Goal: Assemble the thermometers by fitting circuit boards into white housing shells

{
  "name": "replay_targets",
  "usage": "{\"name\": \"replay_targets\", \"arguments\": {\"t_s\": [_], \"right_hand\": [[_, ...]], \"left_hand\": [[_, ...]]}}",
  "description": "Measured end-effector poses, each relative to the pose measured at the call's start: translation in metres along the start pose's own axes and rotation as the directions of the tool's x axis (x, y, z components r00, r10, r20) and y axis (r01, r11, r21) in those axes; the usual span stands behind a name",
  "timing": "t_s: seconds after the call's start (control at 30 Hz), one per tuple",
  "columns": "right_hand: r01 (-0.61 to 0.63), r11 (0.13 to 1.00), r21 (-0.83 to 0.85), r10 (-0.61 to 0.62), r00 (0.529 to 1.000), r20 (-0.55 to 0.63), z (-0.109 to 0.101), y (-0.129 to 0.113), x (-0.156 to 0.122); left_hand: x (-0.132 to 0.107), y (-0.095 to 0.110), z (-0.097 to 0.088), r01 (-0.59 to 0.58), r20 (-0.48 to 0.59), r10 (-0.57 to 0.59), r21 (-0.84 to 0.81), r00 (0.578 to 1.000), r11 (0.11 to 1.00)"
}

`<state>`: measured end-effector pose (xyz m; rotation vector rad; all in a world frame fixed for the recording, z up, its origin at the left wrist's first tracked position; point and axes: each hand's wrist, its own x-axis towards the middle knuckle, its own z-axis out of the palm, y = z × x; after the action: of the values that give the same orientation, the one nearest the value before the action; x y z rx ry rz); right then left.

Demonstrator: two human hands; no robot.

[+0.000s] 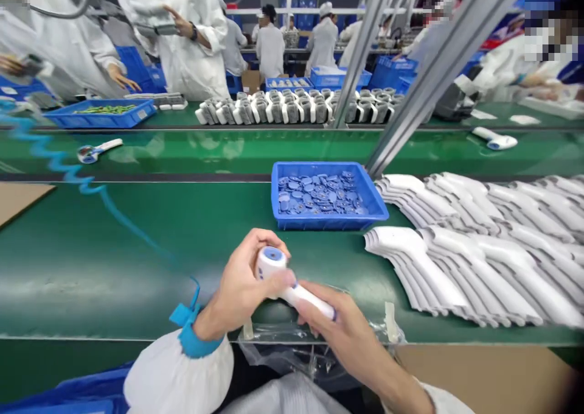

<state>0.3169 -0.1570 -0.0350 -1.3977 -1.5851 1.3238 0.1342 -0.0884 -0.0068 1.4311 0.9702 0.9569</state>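
Both of my hands hold one white handheld device (312,299) with a round head and a blue disc on its end, above the front edge of the green bench. My left hand (244,283) wraps round the head, its thumb across the neck. Lower down, my right hand (335,316) has its fingers closed round the handle. A blue strap (197,335) with a coiled cord circles my left wrist. Just beyond my hands stands a blue tray (319,222) of small blue oval pieces (314,193).
Stacked white handle shells (429,268) cover the bench's right side. A metal post (438,55) rises behind the tray. White devices (495,139) lie on the green conveyor (205,152). The blue coiled cord (59,158) crosses the left side. Co-workers in white coats (173,42) stand across.
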Motion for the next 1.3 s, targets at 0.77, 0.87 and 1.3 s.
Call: {"name": "replay_targets", "arguments": {"t_s": [0.77, 0.87, 1.3], "right_hand": [[-0.293, 0.658, 0.694, 0.226, 0.956, 0.189, -0.018, 0.043, -0.004], [-0.258, 0.708, 0.657, 0.197, 0.966, 0.167, -0.021, 0.041, -0.002], [0.172, 0.973, -0.153, -0.179, 0.983, -0.031, -0.017, 0.007, -0.002]], "left_hand": [[-0.042, 0.051, 0.005, 0.17, 0.378, -0.079, -0.214, 0.922, 0.962], [-0.044, 0.05, 0.007, 0.036, 0.298, -0.052, 0.059, 0.953, 0.998], [-0.035, 0.032, -0.007, -0.051, 0.258, 0.005, 0.171, 0.966, 0.984]]}}
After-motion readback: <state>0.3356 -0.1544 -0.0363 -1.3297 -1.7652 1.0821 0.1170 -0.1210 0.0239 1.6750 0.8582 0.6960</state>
